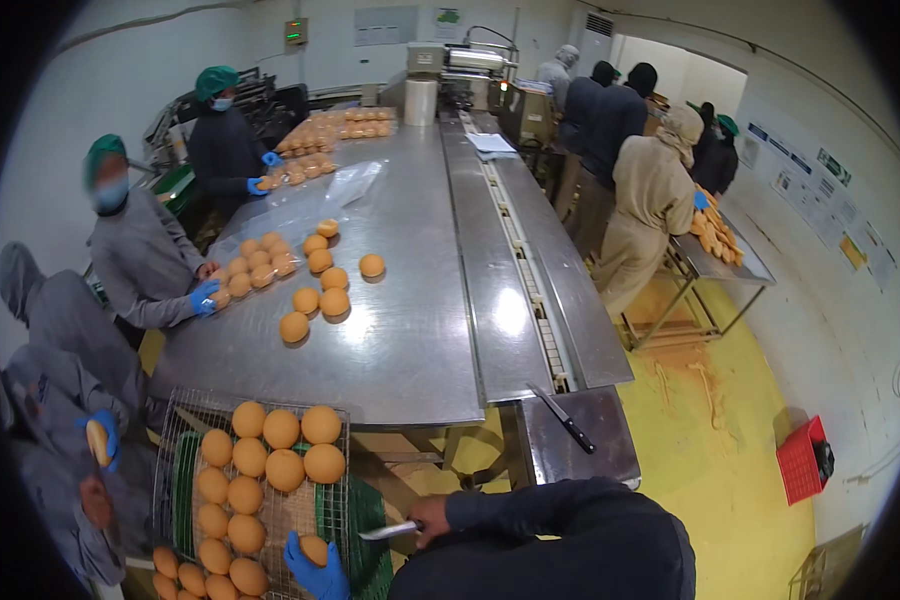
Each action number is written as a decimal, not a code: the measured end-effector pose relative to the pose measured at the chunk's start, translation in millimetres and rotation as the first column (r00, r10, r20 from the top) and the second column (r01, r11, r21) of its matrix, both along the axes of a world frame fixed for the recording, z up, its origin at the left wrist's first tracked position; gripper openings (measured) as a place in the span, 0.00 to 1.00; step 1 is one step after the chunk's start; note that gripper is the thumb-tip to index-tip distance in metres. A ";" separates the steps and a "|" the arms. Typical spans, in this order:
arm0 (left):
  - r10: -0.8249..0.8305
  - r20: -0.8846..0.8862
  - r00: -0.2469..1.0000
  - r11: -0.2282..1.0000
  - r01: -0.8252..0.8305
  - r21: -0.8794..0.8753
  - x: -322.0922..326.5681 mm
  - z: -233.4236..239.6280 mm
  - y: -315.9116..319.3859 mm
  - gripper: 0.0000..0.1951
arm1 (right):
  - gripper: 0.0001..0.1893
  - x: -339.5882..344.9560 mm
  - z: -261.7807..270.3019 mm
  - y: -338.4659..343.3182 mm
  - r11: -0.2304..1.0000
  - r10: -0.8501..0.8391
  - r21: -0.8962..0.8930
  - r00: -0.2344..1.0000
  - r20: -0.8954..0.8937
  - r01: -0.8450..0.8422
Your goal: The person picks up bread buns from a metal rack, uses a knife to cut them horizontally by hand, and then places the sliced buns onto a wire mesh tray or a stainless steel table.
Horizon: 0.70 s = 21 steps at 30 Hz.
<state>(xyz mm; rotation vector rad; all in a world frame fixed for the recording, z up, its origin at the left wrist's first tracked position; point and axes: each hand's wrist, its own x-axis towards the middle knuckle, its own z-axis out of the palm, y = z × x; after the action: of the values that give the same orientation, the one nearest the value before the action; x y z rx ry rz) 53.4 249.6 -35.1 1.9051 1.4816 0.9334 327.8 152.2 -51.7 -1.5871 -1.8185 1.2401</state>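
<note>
My left hand (319, 576), in a blue glove, has its fingers and thumb around a round bun (314, 550) at the near right of a wire rack (343, 510). Bare of any glove, my right hand (430, 520) grips a knife (390, 531), its blade pointing left towards the bun. A small gap separates blade and bun. Rows of round golden-brown buns (244, 495) fill much of the rack's left and far parts. Green crate plastic (367, 525) shows beside the rack.
Beyond the rack stretches a steel table (412, 337) with loose buns (334, 302) and bagged buns (261, 262). A second knife (570, 427) lies on a steel ledge (607, 450). Co-workers stand along the left; one close by holds a bun (98, 442). A conveyor (525, 270) runs along the right.
</note>
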 end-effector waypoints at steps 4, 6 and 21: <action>0.058 0.031 0.998 0.998 -0.059 0.021 -20.6 18.9 -20.4 0.36 | 0.11 -12.4 -2.7 -13.9 0.909 0.392 -0.185 0.917 0.078 -0.373; 0.106 -0.008 0.994 0.993 -0.105 0.056 -30.4 27.8 -28.3 0.35 | 0.10 -17.9 60.2 6.6 0.905 0.351 -0.150 0.897 -0.267 -0.398; 0.418 -0.019 0.908 0.909 -0.418 -0.010 -73.7 38.4 -95.0 0.38 | 0.11 -240.5 296.2 -25.3 0.271 -0.092 0.664 -0.706 -0.703 -0.697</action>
<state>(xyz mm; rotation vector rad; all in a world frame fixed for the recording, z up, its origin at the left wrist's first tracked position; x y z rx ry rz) -20.4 154.7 3.3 1.6135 1.9472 1.0879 87.3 127.0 244.4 1.3576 -0.6195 2.4046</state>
